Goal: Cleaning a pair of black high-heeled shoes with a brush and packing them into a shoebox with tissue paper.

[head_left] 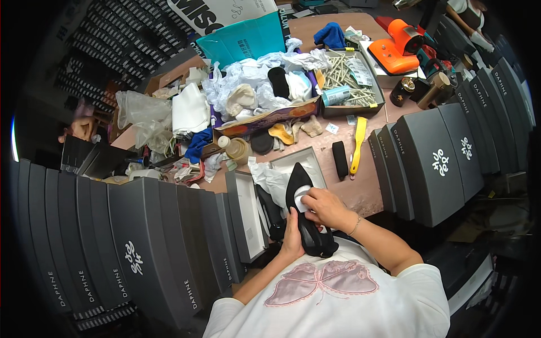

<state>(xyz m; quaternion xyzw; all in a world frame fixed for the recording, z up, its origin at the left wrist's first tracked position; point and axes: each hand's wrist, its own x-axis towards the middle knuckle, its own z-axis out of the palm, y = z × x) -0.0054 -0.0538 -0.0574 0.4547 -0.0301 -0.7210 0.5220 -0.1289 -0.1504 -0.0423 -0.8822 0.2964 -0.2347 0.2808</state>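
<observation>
A black pointed-toe shoe (297,176) is tilted with its toe pointing away from me, above the near edge of the table. My left hand (292,235) grips its left side, thumb along the upper. At the shoe's opening, the fingers of my right hand (327,207) are pinched on a white paper wad (302,196) that sits partly inside; the fingertips are partly hidden. Just left of the shoe lies an open grey shoebox (243,209) with a white inside. It contains white tissue paper (268,179) and another black shoe (269,208), mostly covered from view.
Stacked grey shoeboxes flank me on the left (146,236) and right (425,163). Beyond are a carton of crumpled paper (248,79), a box of thin pale sticks (349,73), an orange machine (397,48), a yellow-handled brush (358,147), a black block (340,160) and a bottle (235,149).
</observation>
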